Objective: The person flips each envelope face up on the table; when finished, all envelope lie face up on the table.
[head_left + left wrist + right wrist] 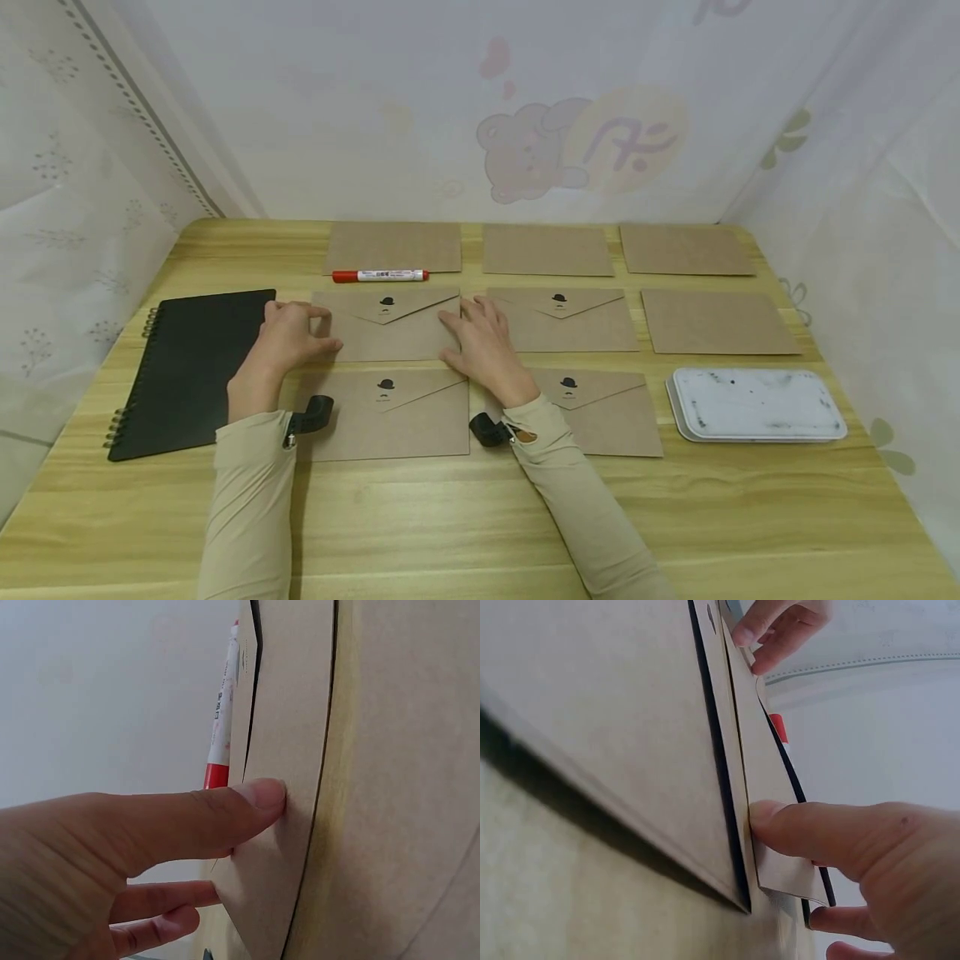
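A brown paper envelope point(386, 343) with a pointed flap and a small hat print lies in the middle row, between both hands. At its left edge is my left hand point(291, 335); in the left wrist view the thumb point(262, 796) rests on the paper, the other fingers by the edge. My right hand point(483, 346) touches the right edge, its thumb point(772, 821) laid on the paper and its fingers spread beyond. Just behind this envelope lies a red-capped white marker point(390, 275). Nearer me is another flapped envelope point(386, 433).
To the left lies a black spiral notebook point(198, 367). Two more flapped envelopes, one in the middle row point(577, 333) and one in front point(615, 425), lie right of centre. Several plain brown envelopes point(547, 250) fill the back and right. A white tin case point(757, 404) stands front right.
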Tool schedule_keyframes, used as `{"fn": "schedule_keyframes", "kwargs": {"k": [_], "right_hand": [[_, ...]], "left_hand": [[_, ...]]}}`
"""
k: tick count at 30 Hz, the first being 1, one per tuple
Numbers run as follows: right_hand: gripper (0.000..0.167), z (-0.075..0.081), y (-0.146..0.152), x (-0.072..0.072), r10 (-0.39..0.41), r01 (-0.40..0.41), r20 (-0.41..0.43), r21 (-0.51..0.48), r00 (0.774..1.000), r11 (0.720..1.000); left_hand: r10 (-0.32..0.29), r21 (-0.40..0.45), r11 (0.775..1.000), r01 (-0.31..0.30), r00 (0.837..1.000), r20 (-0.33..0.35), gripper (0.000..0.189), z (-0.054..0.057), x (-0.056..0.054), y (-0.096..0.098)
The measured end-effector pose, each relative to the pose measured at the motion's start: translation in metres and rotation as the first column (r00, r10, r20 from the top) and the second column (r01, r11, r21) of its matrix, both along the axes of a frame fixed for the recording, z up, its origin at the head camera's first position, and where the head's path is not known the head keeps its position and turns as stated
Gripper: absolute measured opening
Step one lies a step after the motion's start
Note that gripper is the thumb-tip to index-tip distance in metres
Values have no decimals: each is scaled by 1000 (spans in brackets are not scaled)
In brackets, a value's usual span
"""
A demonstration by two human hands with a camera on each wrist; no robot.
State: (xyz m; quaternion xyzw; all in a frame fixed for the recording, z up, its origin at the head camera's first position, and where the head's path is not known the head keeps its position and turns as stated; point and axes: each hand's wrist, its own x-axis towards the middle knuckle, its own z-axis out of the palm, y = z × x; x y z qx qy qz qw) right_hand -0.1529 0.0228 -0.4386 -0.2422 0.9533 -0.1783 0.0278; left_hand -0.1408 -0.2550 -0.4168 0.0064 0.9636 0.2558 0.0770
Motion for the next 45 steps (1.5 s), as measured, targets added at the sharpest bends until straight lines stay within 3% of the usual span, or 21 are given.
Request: {"fn": "schedule_keyframes", "kwargs": {"k": [13,21,30,39,45], "right_hand": [[46,-1,0,1,7,-8,-23,-13,1000,1000],[35,-2,0,3,30,-29,-31,34,999,999],[33,-2,1,3,31,-30,-28,43,999,999],[34,-1,2,2,27,-26,-4,40,1000,999],[35,-3,4,0,47,-47,-2,-3,999,999]], "left_hand": [[23,5,1000,-23,1000,10,57,1,-1,3],[21,-7,1000,-21,1000,13,56,1,-2,5],[1,-25,1000,-2,1000,-15,51,1,0,4],[-6,-39,999,8,998,56,56,5,0,4],[-9,7,1000,9,1000,27,65,10,6,0]]}}
